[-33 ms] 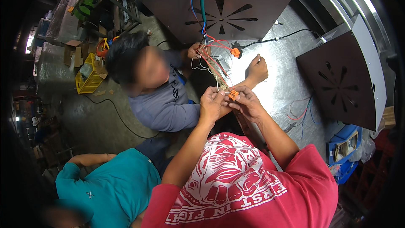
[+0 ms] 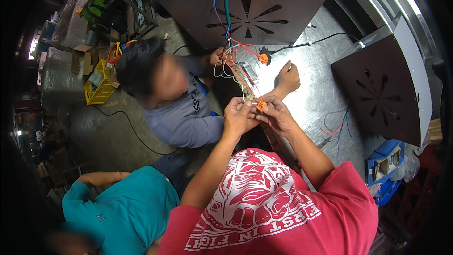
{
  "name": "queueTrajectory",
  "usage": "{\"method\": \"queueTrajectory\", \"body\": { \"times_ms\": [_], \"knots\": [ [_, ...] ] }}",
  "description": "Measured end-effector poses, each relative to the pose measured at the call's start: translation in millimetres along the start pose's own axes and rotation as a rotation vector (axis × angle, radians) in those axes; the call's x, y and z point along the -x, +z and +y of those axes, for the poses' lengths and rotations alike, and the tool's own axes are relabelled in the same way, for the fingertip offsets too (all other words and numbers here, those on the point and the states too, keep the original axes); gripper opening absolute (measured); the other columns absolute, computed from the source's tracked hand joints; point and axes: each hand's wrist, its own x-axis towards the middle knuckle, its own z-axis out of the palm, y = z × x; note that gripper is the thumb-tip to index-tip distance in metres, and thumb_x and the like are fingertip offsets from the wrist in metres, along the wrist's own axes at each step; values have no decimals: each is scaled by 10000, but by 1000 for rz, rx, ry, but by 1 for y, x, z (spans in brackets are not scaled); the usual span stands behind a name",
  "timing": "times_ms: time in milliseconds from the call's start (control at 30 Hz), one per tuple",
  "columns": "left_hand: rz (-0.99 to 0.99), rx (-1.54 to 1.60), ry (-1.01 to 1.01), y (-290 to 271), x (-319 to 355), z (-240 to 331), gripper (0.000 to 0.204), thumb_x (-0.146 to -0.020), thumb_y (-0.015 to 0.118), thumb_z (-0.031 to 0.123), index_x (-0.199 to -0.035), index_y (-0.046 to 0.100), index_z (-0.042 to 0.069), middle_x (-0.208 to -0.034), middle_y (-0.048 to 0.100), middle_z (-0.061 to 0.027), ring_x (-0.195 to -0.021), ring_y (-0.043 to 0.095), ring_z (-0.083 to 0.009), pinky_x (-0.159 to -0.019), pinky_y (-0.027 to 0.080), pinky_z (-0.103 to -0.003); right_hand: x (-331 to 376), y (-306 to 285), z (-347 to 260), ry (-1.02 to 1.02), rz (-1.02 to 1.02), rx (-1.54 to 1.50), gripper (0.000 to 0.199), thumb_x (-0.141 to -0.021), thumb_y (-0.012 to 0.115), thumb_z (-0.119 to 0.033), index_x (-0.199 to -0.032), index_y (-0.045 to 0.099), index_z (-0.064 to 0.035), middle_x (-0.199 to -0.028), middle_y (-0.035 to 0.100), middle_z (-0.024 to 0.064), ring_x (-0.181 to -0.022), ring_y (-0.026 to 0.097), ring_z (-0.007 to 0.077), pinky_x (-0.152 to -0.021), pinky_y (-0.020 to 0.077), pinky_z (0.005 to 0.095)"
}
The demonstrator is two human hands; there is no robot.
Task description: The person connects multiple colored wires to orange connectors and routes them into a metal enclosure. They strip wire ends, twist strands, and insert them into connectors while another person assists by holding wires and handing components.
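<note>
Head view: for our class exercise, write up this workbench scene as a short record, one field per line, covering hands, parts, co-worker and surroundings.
Left hand: fingertips beside the small orange electrical part; exact grip unclear
Right hand: fingertips on that part
Second orange part: beyond both hands, at the end of a black cable
Teal cable: hangs before the brown slotted panel
Co-worker: grey sleeve, one hand at the metal tabletop
Left background: yellow crate
Right side: blue bins
</note>
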Motion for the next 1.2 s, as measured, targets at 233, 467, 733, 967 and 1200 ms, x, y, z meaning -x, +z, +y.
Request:
{"method": "queueTrajectory", "body": {
  "times_ms": [233,467,733,967,1200],
  "knots": [
    [3,164,-32,2,-1,1,75,-1011,579,89,-1067,548,50,-1032,692,-110,-920,681,-172,-774,562,-282,0,2,-2,-7,37,-23,268,-961,664,-69,-1196,544,-25,-1158,647,120,-1052,692,225,-839,625,304],
    [24,402,-108,-16,-14,1,74,-990,610,97,-1051,569,106,-996,674,-52,-865,632,-122,-752,535,-277,5,-5,-2,-3,95,-7,278,-951,665,-62,-1198,545,-15,-1125,655,132,-1042,696,244,-817,635,320],
    [83,312,-121,-19,-24,4,143,-994,631,136,-1122,581,99,-965,671,-33,-822,623,-113,-718,530,-269,6,-7,-6,7,98,0,297,-953,659,-58,-1220,536,-18,-1108,658,134,-1037,696,258,-821,630,323],
    [65,337,-167,-19,-24,3,115,-1003,619,129,-1109,593,92,-984,674,-37,-835,641,-131,-730,545,-276,5,-8,-4,-17,107,5,306,-950,672,-75,-1218,536,-22,-1095,662,119,-1030,694,246,-813,626,313],
    [-52,396,-217,-17,-14,3,71,-1016,597,126,-1075,601,87,-1049,681,-67,-949,667,-171,-829,556,-319,3,-8,-2,-21,131,-1,312,-946,680,-85,-1214,536,-17,-1076,662,113,-1007,696,231,-804,626,310]
  ]
}}
